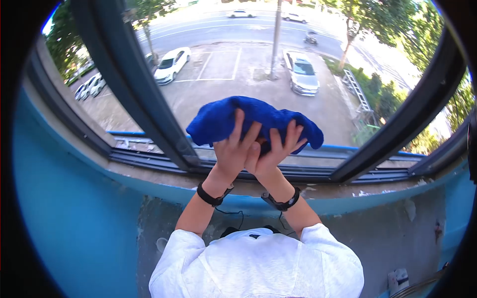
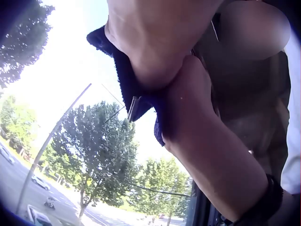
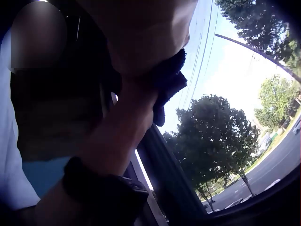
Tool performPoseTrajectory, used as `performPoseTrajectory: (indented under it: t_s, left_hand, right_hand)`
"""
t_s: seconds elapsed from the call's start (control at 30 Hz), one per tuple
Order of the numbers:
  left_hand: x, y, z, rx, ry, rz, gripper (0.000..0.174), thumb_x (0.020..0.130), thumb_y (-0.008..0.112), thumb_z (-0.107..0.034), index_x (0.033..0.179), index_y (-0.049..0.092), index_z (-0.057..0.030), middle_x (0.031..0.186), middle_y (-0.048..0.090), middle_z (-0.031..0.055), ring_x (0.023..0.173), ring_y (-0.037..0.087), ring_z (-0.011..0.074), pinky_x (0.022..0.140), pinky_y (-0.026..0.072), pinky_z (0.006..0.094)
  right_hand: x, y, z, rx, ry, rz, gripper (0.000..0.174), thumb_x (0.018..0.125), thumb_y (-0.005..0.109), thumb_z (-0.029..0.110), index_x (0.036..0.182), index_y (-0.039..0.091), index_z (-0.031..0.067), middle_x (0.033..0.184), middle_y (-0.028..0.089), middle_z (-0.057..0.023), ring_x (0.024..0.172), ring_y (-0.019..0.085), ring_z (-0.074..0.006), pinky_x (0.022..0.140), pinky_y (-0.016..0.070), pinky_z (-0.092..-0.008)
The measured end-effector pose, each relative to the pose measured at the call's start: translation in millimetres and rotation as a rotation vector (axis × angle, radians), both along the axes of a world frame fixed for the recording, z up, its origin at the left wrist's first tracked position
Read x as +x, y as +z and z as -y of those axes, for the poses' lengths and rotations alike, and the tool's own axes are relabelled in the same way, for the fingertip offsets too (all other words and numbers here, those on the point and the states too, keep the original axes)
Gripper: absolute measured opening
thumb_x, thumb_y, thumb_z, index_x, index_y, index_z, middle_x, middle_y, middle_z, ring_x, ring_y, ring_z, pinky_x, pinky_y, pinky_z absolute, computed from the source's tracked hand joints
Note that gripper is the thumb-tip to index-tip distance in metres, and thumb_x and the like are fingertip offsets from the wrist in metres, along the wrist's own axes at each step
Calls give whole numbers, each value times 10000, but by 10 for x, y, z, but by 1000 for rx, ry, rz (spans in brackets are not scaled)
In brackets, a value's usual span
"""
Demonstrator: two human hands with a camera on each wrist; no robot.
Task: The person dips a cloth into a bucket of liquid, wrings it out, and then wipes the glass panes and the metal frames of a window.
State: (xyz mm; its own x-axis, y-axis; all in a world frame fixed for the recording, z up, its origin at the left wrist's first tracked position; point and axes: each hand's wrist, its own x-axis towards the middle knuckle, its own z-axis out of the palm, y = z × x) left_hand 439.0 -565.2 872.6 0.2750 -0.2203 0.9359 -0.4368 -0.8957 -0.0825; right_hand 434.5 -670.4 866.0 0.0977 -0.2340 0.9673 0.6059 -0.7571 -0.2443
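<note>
A bunched blue cloth (image 1: 213, 119) spreads wide in front of the window, both hands on its near side in the head view. My left hand (image 1: 229, 151) rests against the cloth with its fingers spread and pointing upward. Close beside it, my right hand (image 1: 273, 155) presses on the same cloth, fingers also spread, and the two hands meet at the middle. In the left wrist view, dark folds of the cloth (image 2: 126, 82) stick out past the hand. The right wrist view shows the cloth (image 3: 171, 77) at the hand's edge; the fingertips are hidden there.
Dark window frames (image 1: 131, 84) slant up on both sides, above a low track and a worn sill (image 1: 318, 191). A blue wall (image 1: 74, 198) lies below. Outside are parked cars, a pole, trees and a road. Black straps (image 1: 211, 196) circle both wrists.
</note>
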Motion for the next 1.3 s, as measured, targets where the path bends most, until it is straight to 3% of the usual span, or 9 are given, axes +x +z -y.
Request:
performPoseTrajectory:
  t_s: [0.13,0.2,0.3,0.53,0.77,0.87,1.07,1.2,1.3]
  left_hand:
    - [-23,-129,-1166,-66,286,-143,507,908,584,-432,1361,586,-204,1541,381,199,1184,547,433,974,387,575]
    - [74,-377,-1635,-50,573,-44,499,937,556,-441,1356,561,-169,1530,372,234,1171,539,457,931,373,627]
    - [-128,-331,-1792,120,680,-57,449,959,543,-417,1309,602,-142,1490,414,257,1156,556,445,899,423,581]
    - [-194,-893,-969,62,401,-8,443,970,531,-407,1310,609,-134,1479,439,230,1162,562,429,919,435,558]
    - [-17,-1208,803,-46,18,-13,438,980,519,-397,1311,617,-127,1468,464,203,1169,567,413,938,447,535]
    - [-157,-848,1527,-275,-891,-472,446,915,555,-279,1325,618,-114,1399,565,107,1245,549,292,1045,401,451]
    - [-334,-1302,2015,493,-677,-407,284,826,561,-235,1079,662,-155,1092,642,25,1162,527,202,1029,327,364]
    - [-281,-1437,1518,434,-681,-384,172,828,560,-233,967,640,-170,988,618,4,1059,541,178,942,361,349]
    - [-250,-1302,892,339,-637,-480,310,841,569,-241,1126,670,-175,1145,652,13,1169,537,178,1018,353,344]
  right_hand:
    - [77,-164,-1137,-261,101,-58,581,968,483,499,1326,559,48,1510,372,-306,1463,228,-451,1151,-50,-596]
    - [-35,-213,-1674,-264,230,-142,616,944,519,547,1370,564,104,1503,444,-205,1423,349,-361,1143,112,-549]
    - [-28,-448,-2086,-271,342,-93,612,909,608,497,1330,563,55,1489,432,-264,1422,333,-416,1142,104,-543]
    - [-145,-719,-1263,-303,308,-156,777,826,754,408,1416,413,33,1442,498,-227,1397,383,-382,1145,164,-476]
    - [-344,-706,649,-171,63,-87,759,855,676,372,1435,386,-22,1518,277,-365,1439,232,-517,1167,117,-608]
    - [-593,-823,1372,59,-71,-223,809,912,616,394,1489,282,-65,1553,191,-356,1450,203,-505,1161,136,-605]
    - [-855,-1447,1767,364,-154,-374,844,951,558,414,1531,171,-62,1570,127,-345,1464,145,-493,1168,121,-588]
    - [-846,-1549,1236,375,-121,-500,844,993,508,391,1553,54,-48,1613,51,-273,1501,49,-417,1194,57,-537]
    - [-710,-1504,702,307,-61,-496,877,992,514,400,1549,16,-58,1603,-22,-314,1496,-2,-450,1185,38,-554]
